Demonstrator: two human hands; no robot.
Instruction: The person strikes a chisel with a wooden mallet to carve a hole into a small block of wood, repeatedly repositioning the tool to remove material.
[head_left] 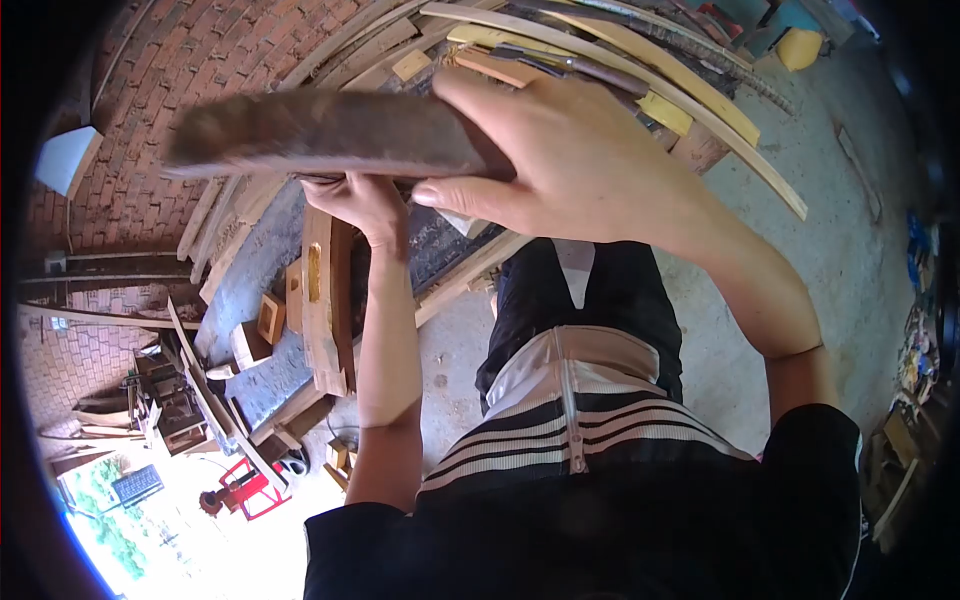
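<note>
A long dark brown block (320,130), which looks like worn wood, is held up close to the camera, its left end smeared by motion. My right hand (560,150) grips its right end, thumb below and fingers above. Under the block's middle, my left hand (362,208) is closed against its lower side, most of its fingers hidden behind it. Below my left hand, a wooden beam with a mortise slot (318,300) lies on the dark workbench (430,240).
Long curved-looking boards (740,160) and wood strips run along the bench's far side. A brick wall (240,50) rises at the left. Small wood blocks (270,318) lie on the bench. A red stool (262,492) stands at lower left on the floor.
</note>
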